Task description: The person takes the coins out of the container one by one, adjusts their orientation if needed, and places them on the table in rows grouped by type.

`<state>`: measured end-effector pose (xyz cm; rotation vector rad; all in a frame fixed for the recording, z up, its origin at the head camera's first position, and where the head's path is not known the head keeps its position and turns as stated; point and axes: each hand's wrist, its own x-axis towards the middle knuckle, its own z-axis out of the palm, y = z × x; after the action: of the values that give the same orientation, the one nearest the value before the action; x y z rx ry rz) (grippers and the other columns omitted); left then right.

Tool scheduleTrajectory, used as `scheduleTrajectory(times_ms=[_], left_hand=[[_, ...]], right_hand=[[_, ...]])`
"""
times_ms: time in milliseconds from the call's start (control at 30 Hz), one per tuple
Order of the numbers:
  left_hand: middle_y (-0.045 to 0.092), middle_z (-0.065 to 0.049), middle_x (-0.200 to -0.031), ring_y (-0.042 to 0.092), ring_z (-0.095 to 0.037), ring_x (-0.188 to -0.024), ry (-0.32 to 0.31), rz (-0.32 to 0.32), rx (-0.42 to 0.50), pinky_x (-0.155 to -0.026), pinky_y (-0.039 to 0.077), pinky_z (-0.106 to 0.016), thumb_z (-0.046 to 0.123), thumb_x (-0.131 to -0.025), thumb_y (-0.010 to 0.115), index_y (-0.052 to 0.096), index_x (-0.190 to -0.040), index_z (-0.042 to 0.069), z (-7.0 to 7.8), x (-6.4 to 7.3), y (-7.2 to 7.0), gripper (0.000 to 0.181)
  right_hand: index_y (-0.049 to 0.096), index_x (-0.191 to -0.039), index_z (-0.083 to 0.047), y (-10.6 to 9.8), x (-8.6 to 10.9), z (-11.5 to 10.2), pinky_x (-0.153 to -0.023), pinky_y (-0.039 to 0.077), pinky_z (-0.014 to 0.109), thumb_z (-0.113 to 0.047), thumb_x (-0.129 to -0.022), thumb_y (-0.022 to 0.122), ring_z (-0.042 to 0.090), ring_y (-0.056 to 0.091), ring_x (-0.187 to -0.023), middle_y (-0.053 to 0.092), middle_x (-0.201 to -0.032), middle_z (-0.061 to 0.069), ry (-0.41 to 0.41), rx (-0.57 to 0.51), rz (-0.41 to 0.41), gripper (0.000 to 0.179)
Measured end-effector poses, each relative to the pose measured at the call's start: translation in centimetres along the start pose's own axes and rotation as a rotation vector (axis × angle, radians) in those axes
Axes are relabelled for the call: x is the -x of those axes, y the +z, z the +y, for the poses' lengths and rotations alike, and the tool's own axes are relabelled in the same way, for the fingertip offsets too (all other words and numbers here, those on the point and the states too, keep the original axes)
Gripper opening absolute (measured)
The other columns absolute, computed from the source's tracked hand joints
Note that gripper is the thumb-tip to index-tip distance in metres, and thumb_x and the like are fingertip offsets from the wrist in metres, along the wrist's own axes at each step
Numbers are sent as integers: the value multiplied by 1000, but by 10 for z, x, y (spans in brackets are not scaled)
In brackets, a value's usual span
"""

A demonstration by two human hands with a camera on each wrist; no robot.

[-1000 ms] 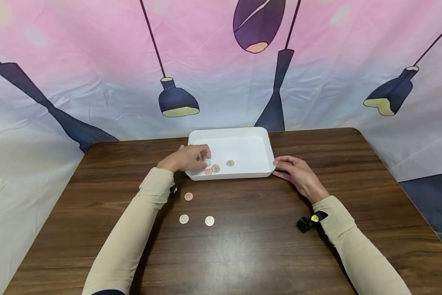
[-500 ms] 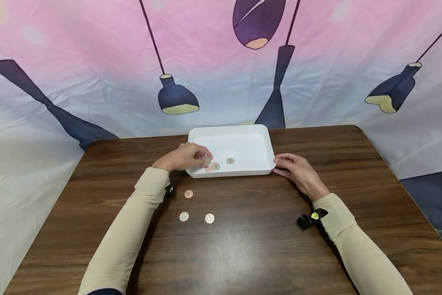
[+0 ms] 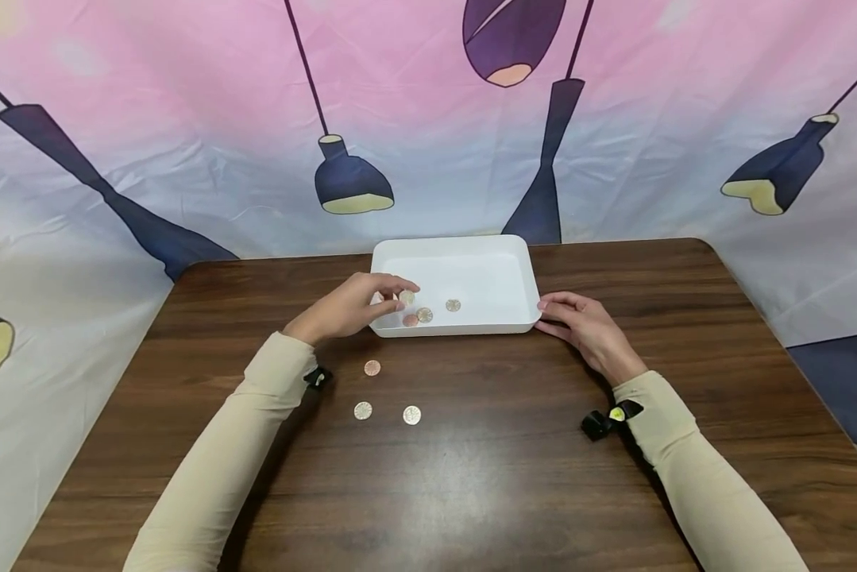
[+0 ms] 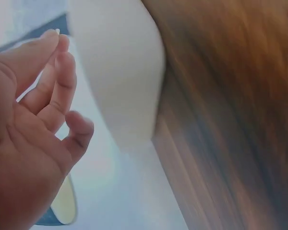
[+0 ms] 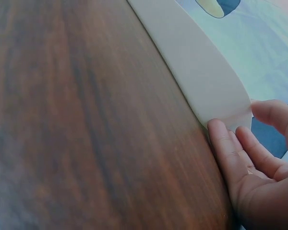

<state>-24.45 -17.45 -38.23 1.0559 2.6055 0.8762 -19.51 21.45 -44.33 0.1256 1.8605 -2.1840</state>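
Note:
A shallow white tray (image 3: 464,327) stands at the back of the table with several coins in it, among them a copper one (image 3: 410,319) and a silvery one (image 3: 453,305). My left hand (image 3: 357,306) reaches over the tray's left side. It pinches a silvery coin (image 3: 407,298) between thumb and fingertips; the left wrist view shows only a pale sliver at the tips. My right hand (image 3: 588,330) holds the tray's front right corner. In the right wrist view its fingers (image 5: 225,143) lie against the outer wall and another fingertip meets the rim.
Three coins lie on the brown wooden table (image 3: 514,477) in front of the tray: a copper one (image 3: 372,368) and silvery ones, one at left (image 3: 362,411) and one at right (image 3: 411,415). A printed cloth (image 3: 435,159) hangs behind the table's back edge.
My left hand has drawn back a little to the left, and its pinched coin sits slightly farther from the copper coin in the tray. My right hand keeps its place at the corner.

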Motion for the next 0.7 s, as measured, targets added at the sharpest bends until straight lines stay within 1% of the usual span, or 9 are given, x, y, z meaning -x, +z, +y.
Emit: scheduleTrajectory(times_ms=[133,200,267,333,433,500,567,667,700], left_hand=[[74,-5,-112,62,-18,-97,14,-14,36,-84,51,-39,8,-106,64,67,-140,7,18,12,4,35],[73,-3,-114,60,-18,-95,11,-20,67,-80,50,-38,9,-107,62,67,-141,10,26,18,7,35],[70,-1,-113,58,-17,-94,4,-19,106,-80,49,-37,9,-108,61,67,-142,12,32,23,10,35],[68,-2,-110,58,-17,-89,-14,-26,160,-83,48,-34,10,-108,61,67,-142,14,38,28,14,35],[63,-5,-103,54,-18,-70,-48,-62,257,-71,49,-30,9,-108,60,66,-142,15,46,34,19,36],[62,-6,-98,51,-17,-65,-58,-87,287,-67,48,-28,8,-107,61,66,-142,15,51,36,24,36],[62,-6,-98,52,-17,-68,-49,-107,298,-64,47,-28,7,-107,61,66,-142,14,54,38,29,36],[66,-7,-98,60,-18,-83,-5,-125,271,-76,49,-29,6,-106,61,66,-142,11,57,37,37,37],[68,-8,-100,62,-20,-85,7,-137,275,-78,51,-30,4,-106,61,66,-141,10,58,37,39,36]], right_hand=[[58,-126,5,-1,1,0,-99,56,28,-9,-107,61,10,68,-104,61,-116,4,9,-1,-7,24],[58,-126,6,0,1,0,-98,56,28,-8,-107,61,10,68,-104,62,-116,4,12,3,-3,24],[58,-126,6,-1,1,1,-98,57,27,-8,-107,61,10,68,-104,62,-116,4,7,0,1,24],[58,-126,6,-1,1,1,-97,57,27,-8,-107,61,9,68,-103,62,-116,4,-1,-3,2,24],[58,-126,6,-1,0,1,-97,57,27,-7,-107,61,10,68,-104,62,-116,4,-10,-8,1,23],[58,-125,6,-1,0,1,-98,57,27,-8,-107,61,10,68,-104,62,-116,4,-11,-3,0,23],[59,-125,5,-1,0,1,-97,57,27,-8,-107,62,10,68,-104,62,-116,4,-12,-3,0,22],[59,-124,5,-1,1,0,-97,57,27,-7,-106,62,10,69,-103,63,-115,3,-16,-13,-4,22],[59,-124,5,-1,1,0,-97,57,27,-7,-106,61,10,69,-102,63,-114,3,-18,-19,-5,21]])
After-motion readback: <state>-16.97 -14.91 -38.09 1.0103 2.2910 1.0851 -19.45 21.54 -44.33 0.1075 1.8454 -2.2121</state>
